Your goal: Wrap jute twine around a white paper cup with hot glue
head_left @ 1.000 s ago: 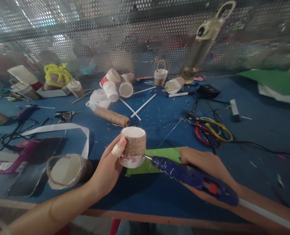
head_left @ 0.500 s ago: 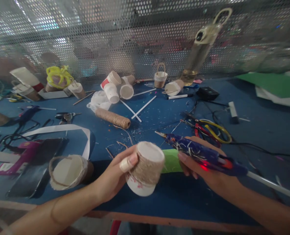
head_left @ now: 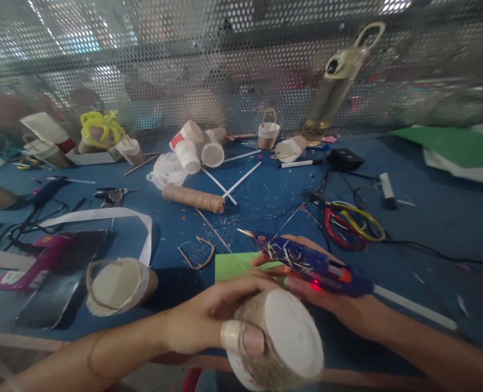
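My left hand (head_left: 220,316) is wrapped round a paper cup bound in twine (head_left: 276,340), tilted with its white base turned toward the right, near the table's front edge. A bandage circles the thumb. In my right hand (head_left: 331,299) is a blue glue gun (head_left: 306,261), with a red light lit, a glue stick at its rear and its metal tip pointing left. Beneath the hands lies a light green sheet (head_left: 237,264), partly covered. The twine roll (head_left: 194,198) rests on the table beyond, and a short curved piece of twine (head_left: 196,265) lies left of the sheet.
A twine-trimmed cup with handle (head_left: 118,286) stands at left beside a dark phone-like slab (head_left: 63,283). Scissors (head_left: 347,226) and black cables lie at right. Several cups, a marker (head_left: 300,163) and a bottle (head_left: 331,92) are along the mesh.
The wrapped cup has come nearer and turned, its base now facing right. The glue gun has shifted left and slightly down. The twine roll has turned a little, and more of the green sheet shows.
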